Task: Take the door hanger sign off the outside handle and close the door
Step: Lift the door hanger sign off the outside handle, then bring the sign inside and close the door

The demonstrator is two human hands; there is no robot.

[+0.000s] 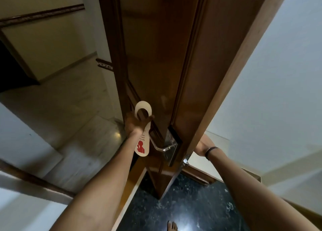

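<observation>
2 bare arms reach around the edge of a dark wooden door (156, 56) that stands ajar, seen from above by a head-worn camera. On the corridor side, the left hand (135, 123) has its grip closed on the neck of a white door hanger sign (142, 143), thumb and fingers pinching the card just below its round hook opening. The sign (printed with red lettering and a red figure near its rounded lower end) is tilted, its hook loop raised above the hand and clear of the metal lever handle (161, 148), which juts from a steel plate (171, 143) lower and to the right. The sign's lower end hangs just beside the lever; whether the 2 touch cannot be told.

On the room side, the right hand (200, 146) goes behind the door's edge, a dark band (211, 150) around its wrist. Its fingers are hidden by the wood, so the state of that grip cannot be told. A second piece of metal hardware (185, 160) shows at the door edge just below that wrist.

Pale marble floor (61, 109) lies beyond the doorway, black speckled floor (191, 204) on the near side, where the toes of 1 bare foot (172, 226) show at the bottom of the frame.
</observation>
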